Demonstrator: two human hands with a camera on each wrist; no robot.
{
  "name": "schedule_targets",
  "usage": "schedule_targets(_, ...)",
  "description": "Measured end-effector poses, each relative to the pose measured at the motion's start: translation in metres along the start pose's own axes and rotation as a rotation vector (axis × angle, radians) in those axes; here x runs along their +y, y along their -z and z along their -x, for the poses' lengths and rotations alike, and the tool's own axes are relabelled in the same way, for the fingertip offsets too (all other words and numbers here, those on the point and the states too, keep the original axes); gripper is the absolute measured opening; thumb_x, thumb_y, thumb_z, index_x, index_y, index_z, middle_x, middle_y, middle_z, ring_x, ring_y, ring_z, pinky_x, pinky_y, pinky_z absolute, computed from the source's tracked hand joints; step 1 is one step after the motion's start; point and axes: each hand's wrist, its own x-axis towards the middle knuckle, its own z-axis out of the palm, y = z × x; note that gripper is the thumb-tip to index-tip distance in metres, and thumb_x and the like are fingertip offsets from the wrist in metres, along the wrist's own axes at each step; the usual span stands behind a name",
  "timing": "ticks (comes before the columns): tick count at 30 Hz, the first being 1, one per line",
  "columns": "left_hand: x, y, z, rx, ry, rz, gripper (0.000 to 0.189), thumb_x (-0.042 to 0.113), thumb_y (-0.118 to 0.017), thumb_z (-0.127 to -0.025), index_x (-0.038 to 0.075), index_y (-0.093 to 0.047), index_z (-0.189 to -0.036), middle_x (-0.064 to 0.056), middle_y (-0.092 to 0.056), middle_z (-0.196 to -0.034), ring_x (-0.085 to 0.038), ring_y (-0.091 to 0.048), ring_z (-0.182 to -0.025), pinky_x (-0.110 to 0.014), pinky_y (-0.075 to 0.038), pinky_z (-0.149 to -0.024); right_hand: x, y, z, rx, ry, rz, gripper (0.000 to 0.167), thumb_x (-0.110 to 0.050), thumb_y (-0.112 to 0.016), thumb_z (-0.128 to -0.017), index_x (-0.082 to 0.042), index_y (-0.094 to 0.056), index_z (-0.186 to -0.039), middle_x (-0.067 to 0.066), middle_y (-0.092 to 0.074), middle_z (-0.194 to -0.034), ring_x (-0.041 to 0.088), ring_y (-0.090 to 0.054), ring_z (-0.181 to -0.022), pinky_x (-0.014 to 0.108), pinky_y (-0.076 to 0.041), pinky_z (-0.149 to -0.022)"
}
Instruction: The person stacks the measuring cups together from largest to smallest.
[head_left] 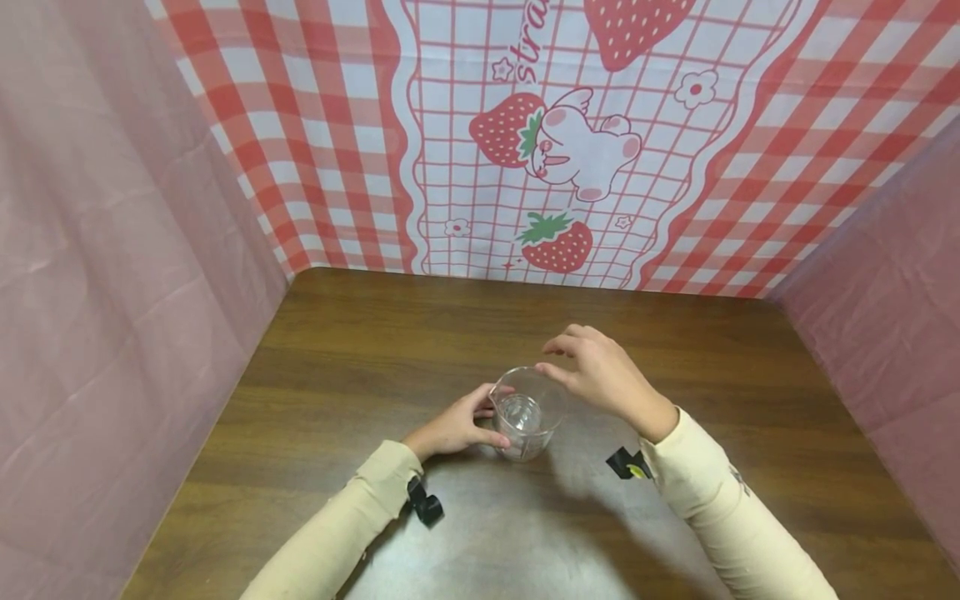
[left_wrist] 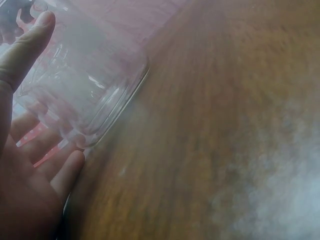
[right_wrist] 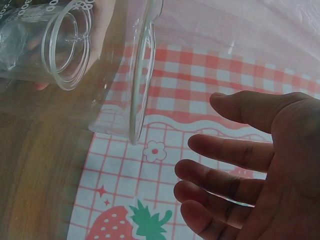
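Note:
A large clear beaker stands upright on the table, with smaller clear beakers nested inside it. White graduation marks show in the right wrist view. My left hand holds the large beaker from its left side, thumb at the near wall and fingers round the far one. In the left wrist view the beaker's base corner lies between thumb and fingers. Over the right part of the rim hovers my right hand, its fingers loosely bent. The right wrist view shows those fingers apart from the rim, holding nothing.
The brown wooden table ends at a red-and-white strawberry-print cloth at the back. Pink curtains hang along both sides. Black straps are on both wrists.

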Motion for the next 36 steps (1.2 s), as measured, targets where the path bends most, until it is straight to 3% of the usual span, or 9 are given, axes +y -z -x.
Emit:
schedule_targets(5,0.002,0.0,0.0,-0.001,0.016,0.016,0.076,0.013,-0.08,-0.079,0.002,-0.039,-0.143,-0.017,-0.042,-0.15,-0.035,-0.05,-0.131,-0.042,-0.042,-0.113,0.001,-0.001,0.0,0.001,-0.007,-0.003,0.027,-0.032,-0.074,-0.085,-0.008,-0.074,-0.098,0.006,-0.068,-0.093,0.023,-0.062,-0.089,0.041,-0.054,-0.077)
schedule_targets(25,0.0,-0.001,-0.001,0.007,0.016,0.01,0.076,0.011,-0.08,-0.079,0.001,-0.039,-0.142,-0.017,-0.043,-0.15,-0.035,-0.05,-0.131,-0.042,-0.042,-0.113,0.013,-0.001,0.002,0.029,-0.07,-0.041,0.029,-0.031,-0.074,-0.085,-0.008,-0.073,-0.102,0.011,-0.068,-0.099,0.028,-0.062,-0.097,0.046,-0.052,-0.083)
schedule_targets(36,0.007,0.001,-0.001,-0.014,0.045,0.005,0.082,0.013,-0.081,-0.077,0.003,-0.035,-0.145,-0.015,-0.04,-0.152,-0.033,-0.047,-0.134,-0.041,-0.04,-0.114,0.019,-0.003,0.004,0.025,-0.096,-0.037,0.034,-0.032,-0.074,-0.085,-0.005,-0.072,-0.106,0.013,-0.067,-0.101,0.031,-0.061,-0.098,0.048,-0.052,-0.085)
